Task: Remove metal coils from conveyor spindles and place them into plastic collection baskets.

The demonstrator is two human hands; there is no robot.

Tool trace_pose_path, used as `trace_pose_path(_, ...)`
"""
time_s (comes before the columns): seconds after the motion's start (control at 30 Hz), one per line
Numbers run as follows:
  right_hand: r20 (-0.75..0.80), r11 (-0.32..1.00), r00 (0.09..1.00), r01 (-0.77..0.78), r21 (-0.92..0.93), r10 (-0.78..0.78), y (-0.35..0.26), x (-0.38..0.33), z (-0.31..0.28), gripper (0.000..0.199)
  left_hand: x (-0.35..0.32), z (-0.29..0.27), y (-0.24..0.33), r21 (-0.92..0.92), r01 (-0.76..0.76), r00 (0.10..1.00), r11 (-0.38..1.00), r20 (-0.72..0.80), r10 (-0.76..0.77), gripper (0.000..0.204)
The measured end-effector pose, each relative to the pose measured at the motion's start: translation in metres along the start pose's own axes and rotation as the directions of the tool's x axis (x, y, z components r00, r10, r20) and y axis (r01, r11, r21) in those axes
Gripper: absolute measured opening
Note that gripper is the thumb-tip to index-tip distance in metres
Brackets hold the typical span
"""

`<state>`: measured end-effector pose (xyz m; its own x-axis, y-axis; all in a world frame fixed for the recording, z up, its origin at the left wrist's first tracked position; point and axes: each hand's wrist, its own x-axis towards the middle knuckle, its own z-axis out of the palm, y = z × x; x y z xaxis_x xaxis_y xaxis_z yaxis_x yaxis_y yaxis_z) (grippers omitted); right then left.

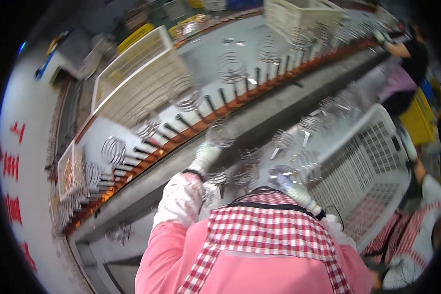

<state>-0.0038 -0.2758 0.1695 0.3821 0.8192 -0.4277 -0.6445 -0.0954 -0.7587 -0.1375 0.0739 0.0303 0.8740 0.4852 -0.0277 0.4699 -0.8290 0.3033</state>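
My left hand (207, 154), in a white glove, reaches to the conveyor's near edge. Its fingers are closed at a coiled-wire utensil (221, 133), a round wire head like a whisk's. My right hand (291, 187), gloved with greyish fingertips, is low over the near worktop. It lies beside a loose coiled-wire utensil (305, 166) with a flat metal handle; blur hides whether its fingers hold anything. More wire utensils (245, 176) lie heaped between my hands. Along the conveyor, others stand in a row, their handles (181, 120) pointing toward me.
A rust-orange conveyor edge (259, 89) runs diagonally across. White plastic crates (132, 78) stand beyond it; a large white basket (377, 152) is at my right. One co-worker (411, 59) is at the far right, another (406, 230) closer. Loose wire pieces (120, 234) lie at lower left.
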Motion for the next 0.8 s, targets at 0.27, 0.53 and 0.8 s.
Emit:
trace_pose_path(0.27, -0.056, 0.999, 0.998, 0.007, 0.037, -0.005, 0.024, -0.017, 0.051, 0.035, -0.04, -0.059, 0.019, -0.281, 0.335, 0.942, 0.899, 0.074, -0.327, 0.052)
trace_pose_path(0.53, -0.078, 0.997, 0.997, 0.004, 0.08, 0.003, 0.033, -0.023, 0.063, 0.041, -0.046, -0.065, 0.015, -0.305, 0.294, 0.956, 0.906, 0.089, -0.281, 0.053)
trace_pose_path(0.8, -0.038, 0.999, 0.999, 0.037, 0.024, -0.036, 0.02, -0.004, 0.035, 0.035, -0.035, -0.059, 0.019, -0.33, 0.342, 0.939, 0.88, 0.091, -0.331, 0.04)
